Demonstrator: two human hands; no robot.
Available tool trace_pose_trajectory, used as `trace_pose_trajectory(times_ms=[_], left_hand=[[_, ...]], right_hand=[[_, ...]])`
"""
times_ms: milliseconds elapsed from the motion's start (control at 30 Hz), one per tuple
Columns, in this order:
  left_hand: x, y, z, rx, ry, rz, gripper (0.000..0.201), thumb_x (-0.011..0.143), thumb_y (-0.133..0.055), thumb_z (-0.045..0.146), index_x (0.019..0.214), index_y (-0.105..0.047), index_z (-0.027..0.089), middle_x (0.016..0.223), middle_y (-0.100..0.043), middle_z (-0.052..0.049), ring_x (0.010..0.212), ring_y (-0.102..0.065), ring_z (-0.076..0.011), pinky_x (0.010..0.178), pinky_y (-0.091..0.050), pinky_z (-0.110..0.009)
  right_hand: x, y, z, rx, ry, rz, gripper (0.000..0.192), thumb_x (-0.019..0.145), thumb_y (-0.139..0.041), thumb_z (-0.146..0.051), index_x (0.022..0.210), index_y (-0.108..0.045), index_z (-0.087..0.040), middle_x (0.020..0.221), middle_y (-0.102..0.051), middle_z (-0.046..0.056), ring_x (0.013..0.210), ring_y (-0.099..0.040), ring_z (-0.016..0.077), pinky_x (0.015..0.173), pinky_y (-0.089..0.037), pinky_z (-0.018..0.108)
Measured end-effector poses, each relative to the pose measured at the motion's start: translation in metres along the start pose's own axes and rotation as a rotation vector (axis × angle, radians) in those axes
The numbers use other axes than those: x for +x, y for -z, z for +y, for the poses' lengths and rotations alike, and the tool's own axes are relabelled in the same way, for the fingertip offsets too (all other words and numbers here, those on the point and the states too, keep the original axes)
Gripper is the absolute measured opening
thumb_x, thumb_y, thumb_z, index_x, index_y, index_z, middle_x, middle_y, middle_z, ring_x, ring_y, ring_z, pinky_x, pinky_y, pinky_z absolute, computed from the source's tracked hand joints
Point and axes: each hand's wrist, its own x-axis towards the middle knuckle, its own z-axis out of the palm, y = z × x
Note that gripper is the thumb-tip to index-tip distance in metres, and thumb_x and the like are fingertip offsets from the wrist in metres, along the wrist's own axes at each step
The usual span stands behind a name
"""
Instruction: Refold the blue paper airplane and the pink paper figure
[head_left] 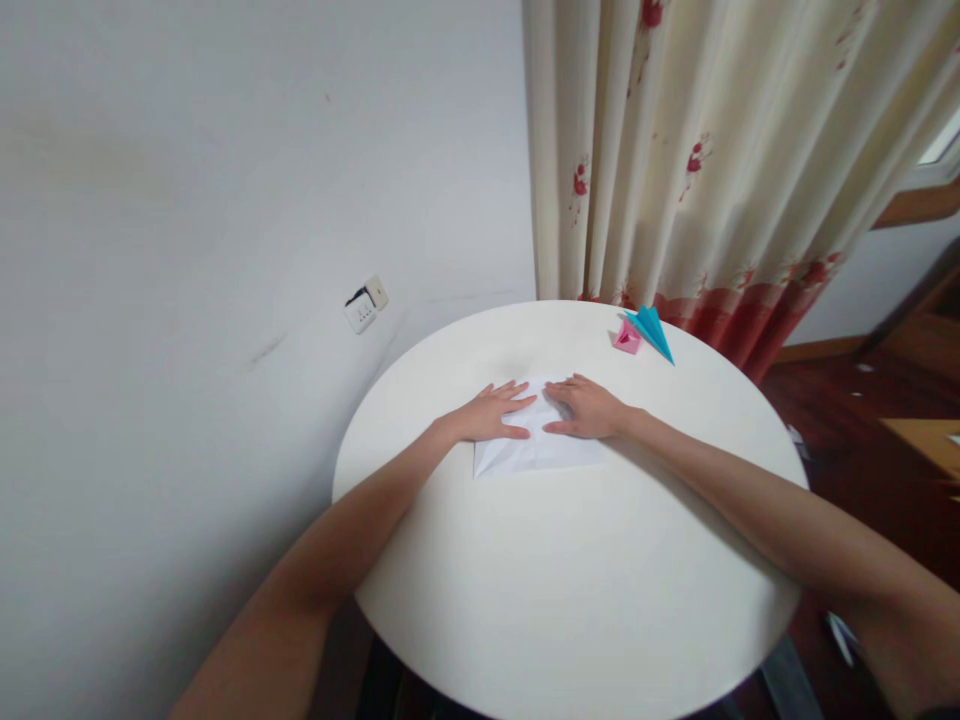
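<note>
A white sheet of paper (536, 457) with crease lines lies flat on the round white table (577, 580). My left hand (495, 411) rests on its left part, fingers spread and pointing right. On the right part lies my right hand (586, 408), its fingers apart and pointing left. A narrow strip of paper shows between the two hands. Both palms face down, and the far edge of the sheet is partly hidden under the fingers.
Toward the table's far right sit a pink folded paper piece (627, 338) and a blue paper plane (651, 332), close together. A wall with a socket (361, 312) borders the left side. A flowered curtain (675, 150) hangs behind the table.
</note>
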Motion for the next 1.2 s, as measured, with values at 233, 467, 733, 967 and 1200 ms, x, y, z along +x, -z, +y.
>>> trace_pose_trajectory(times_ms=[233, 467, 733, 967, 1200], left_hand=[[-0.002, 0.002, 0.002, -0.001, -0.005, -0.039, 0.080, 0.090, -0.044, 0.073, 0.157, -0.021, 0.036, 0.166, -0.004, -0.004, 0.153, -0.003, -0.0299, 0.121, -0.002, -0.055], [-0.001, 0.000, 0.004, -0.003, 0.032, 0.006, 0.086, 0.091, -0.043, 0.071, 0.159, -0.012, 0.029, 0.166, -0.007, -0.006, 0.154, -0.003, -0.0277, 0.122, -0.001, -0.050], [0.004, -0.006, 0.001, -0.002, 0.092, 0.057, 0.090, 0.089, -0.044, 0.074, 0.159, -0.011, 0.028, 0.166, -0.011, -0.008, 0.153, -0.002, -0.0311, 0.120, 0.000, -0.055], [0.005, -0.010, -0.005, 0.015, 0.075, 0.071, 0.089, 0.089, -0.044, 0.075, 0.159, -0.013, 0.029, 0.166, -0.011, -0.009, 0.153, -0.006, -0.0314, 0.120, -0.001, -0.054], [0.004, -0.006, 0.000, 0.009, 0.092, 0.058, 0.088, 0.089, -0.045, 0.073, 0.159, -0.014, 0.029, 0.166, -0.011, -0.008, 0.153, -0.007, -0.0311, 0.121, -0.001, -0.054]], right_hand=[[-0.002, -0.002, 0.000, 0.018, -0.016, -0.003, 0.070, 0.090, -0.053, -0.065, 0.137, -0.055, -0.013, 0.141, -0.057, 0.017, 0.128, -0.053, 0.0335, 0.105, -0.043, 0.044], [-0.005, -0.014, 0.002, 0.047, -0.049, 0.014, 0.083, 0.092, -0.046, -0.068, 0.149, -0.042, -0.007, 0.156, -0.035, 0.023, 0.145, -0.032, 0.0351, 0.118, -0.027, 0.049], [-0.004, -0.018, 0.004, 0.018, -0.141, -0.041, 0.087, 0.091, -0.042, -0.073, 0.154, -0.035, -0.014, 0.160, -0.028, 0.022, 0.148, -0.025, 0.0366, 0.118, -0.024, 0.052], [-0.004, -0.018, 0.005, 0.020, -0.134, -0.020, 0.087, 0.090, -0.045, -0.073, 0.153, -0.037, -0.014, 0.159, -0.030, 0.021, 0.146, -0.029, 0.0360, 0.118, -0.025, 0.051], [-0.004, -0.019, 0.004, 0.024, -0.135, -0.012, 0.086, 0.090, -0.044, -0.073, 0.153, -0.037, -0.015, 0.159, -0.030, 0.021, 0.146, -0.029, 0.0367, 0.117, -0.026, 0.053]])
